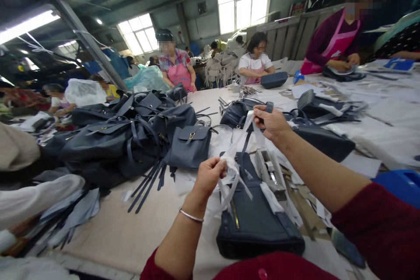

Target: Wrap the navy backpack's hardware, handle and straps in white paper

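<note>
A dark navy leather bag (pixel 260 223) lies on the table in front of me, its gold zip facing up. Above it, my left hand (pixel 211 177) is closed in a pinch on a thin white strip (pixel 241 133), whose loose ends dangle over the bag. My right hand (pixel 272 124), higher and further right, grips the other end of this strip together with a dark strap (pixel 246 142) that rises from the bag. White wrapping bunches up beside my left fingers. A grey tape dispenser (pixel 271 173) rests by the bag's right side.
Many navy bags (pixel 108 144) are heaped on the left, a small flap backpack (pixel 190 144) at their edge. More bags (pixel 323 140) lie at right among white paper. A blue plastic object (pixel 400 188) sits far right. Several people in pink aprons work across the table (pixel 131 232).
</note>
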{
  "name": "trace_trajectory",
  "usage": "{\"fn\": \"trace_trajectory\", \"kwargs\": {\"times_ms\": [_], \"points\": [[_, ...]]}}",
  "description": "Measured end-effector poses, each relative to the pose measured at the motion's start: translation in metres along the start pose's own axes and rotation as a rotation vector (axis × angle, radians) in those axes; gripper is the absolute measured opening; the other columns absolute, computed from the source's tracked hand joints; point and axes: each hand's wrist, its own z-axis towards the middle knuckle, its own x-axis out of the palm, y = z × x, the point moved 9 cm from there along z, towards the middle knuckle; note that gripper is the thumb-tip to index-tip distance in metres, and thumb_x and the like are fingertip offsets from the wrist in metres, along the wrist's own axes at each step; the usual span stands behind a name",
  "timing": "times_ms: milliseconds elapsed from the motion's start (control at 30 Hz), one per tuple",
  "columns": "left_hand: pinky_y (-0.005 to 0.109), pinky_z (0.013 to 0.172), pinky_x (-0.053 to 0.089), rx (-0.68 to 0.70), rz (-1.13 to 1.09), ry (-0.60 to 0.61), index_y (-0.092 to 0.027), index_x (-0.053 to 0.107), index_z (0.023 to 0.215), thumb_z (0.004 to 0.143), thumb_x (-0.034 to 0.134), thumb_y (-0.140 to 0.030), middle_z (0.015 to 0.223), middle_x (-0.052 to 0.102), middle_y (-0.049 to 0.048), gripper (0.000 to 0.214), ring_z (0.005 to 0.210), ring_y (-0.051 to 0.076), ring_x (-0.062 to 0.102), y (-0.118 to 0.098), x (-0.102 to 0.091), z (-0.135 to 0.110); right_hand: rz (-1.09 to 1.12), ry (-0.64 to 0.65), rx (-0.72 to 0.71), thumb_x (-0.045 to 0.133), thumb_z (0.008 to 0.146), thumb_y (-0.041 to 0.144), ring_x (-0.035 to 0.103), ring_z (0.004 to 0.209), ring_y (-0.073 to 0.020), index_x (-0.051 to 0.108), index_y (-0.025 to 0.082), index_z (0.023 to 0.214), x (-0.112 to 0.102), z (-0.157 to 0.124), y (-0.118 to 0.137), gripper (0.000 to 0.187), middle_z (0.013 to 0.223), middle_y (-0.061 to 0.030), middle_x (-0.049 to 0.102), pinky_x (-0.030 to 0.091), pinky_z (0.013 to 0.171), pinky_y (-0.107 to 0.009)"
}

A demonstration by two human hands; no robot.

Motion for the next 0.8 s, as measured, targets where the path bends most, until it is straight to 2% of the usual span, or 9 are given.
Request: {"fn": "trace_trajectory", "kwargs": {"times_ms": [133, 300, 400, 567, 633, 733, 800], "points": [[0.021, 0.053, 0.037, -0.041, 0.104, 0.047, -0.015, 0.062, 0.070, 0.083, 0.065, -0.048, 0.057, 0.056, -0.0025, 0.035, 0.050, 0.009, 0.047, 0.006, -0.002, -0.012, -0.066, -0.088, -0.021, 0.077, 0.065, 0.013, 0.046, 0.039, -0.0052, 0.063, 0.014, 0.077, -0.005, 0.008, -0.001, 0.019, 0.051, 0.0047, 0.055, 0.023, 0.031, -0.012], [0.023, 0.061, 0.042, -0.002, 0.244, 0.224, -0.017, 0.056, 0.068, 0.088, 0.057, -0.049, 0.061, 0.059, -0.0008, 0.039, 0.058, 0.011, 0.052, 0.006, 0.001, -0.022, -0.066, -0.174, -0.044, 0.071, 0.068, 0.008, 0.044, 0.037, -0.0046, 0.062, 0.013, 0.075, -0.012, 0.028, 0.002, 0.013, 0.047, 0.0061, 0.051, 0.024, 0.032, -0.011], [0.024, 0.061, 0.041, 0.010, 0.435, 0.151, -0.018, 0.054, 0.067, 0.090, 0.052, -0.051, 0.060, 0.057, -0.0011, 0.040, 0.058, 0.012, 0.053, 0.014, -0.023, -0.014, -0.063, -0.257, -0.073, 0.069, 0.070, 0.006, 0.043, 0.037, -0.0046, 0.061, 0.014, 0.074, -0.024, 0.040, 0.007, 0.013, 0.048, 0.0061, 0.052, 0.023, 0.031, -0.011], [0.027, 0.069, 0.042, -0.056, 1.155, -0.014, -0.018, 0.061, 0.074, 0.095, 0.046, -0.041, 0.076, 0.068, 0.0057, 0.034, 0.074, 0.018, 0.062, 0.047, -0.074, 0.015, -0.051, -0.376, -0.136, 0.066, 0.073, 0.006, 0.046, 0.039, -0.0058, 0.059, 0.016, 0.075, -0.039, 0.054, 0.025, 0.012, 0.050, 0.0056, 0.053, 0.024, 0.031, -0.012], [0.031, 0.072, 0.043, -0.115, 1.305, -0.027, -0.017, 0.064, 0.077, 0.092, 0.050, -0.032, 0.082, 0.070, 0.0106, 0.026, 0.080, 0.023, 0.065, 0.063, -0.086, 0.022, -0.031, -0.402, -0.159, 0.067, 0.073, 0.007, 0.046, 0.039, -0.0059, 0.058, 0.016, 0.076, -0.041, 0.056, 0.037, 0.014, 0.050, 0.0061, 0.053, 0.024, 0.031, -0.011], [0.035, 0.074, 0.045, -0.149, 1.347, -0.015, -0.014, 0.068, 0.084, 0.083, 0.062, -0.023, 0.088, 0.071, 0.0160, 0.011, 0.085, 0.029, 0.067, 0.072, -0.088, 0.023, 0.002, -0.336, -0.185, 0.069, 0.072, 0.010, 0.047, 0.040, -0.0060, 0.058, 0.017, 0.077, -0.030, 0.052, 0.055, 0.015, 0.051, 0.0066, 0.053, 0.023, 0.031, -0.011], [0.037, 0.078, 0.047, -0.098, 1.341, -0.043, -0.014, 0.068, 0.097, 0.084, 0.062, -0.027, 0.096, 0.070, 0.0167, 0.019, 0.090, 0.030, 0.066, 0.060, -0.077, 0.022, 0.022, -0.216, -0.186, 0.070, 0.071, 0.012, 0.047, 0.041, -0.0058, 0.059, 0.016, 0.079, -0.010, 0.041, 0.061, 0.014, 0.052, 0.0058, 0.055, 0.023, 0.032, -0.012]]}}
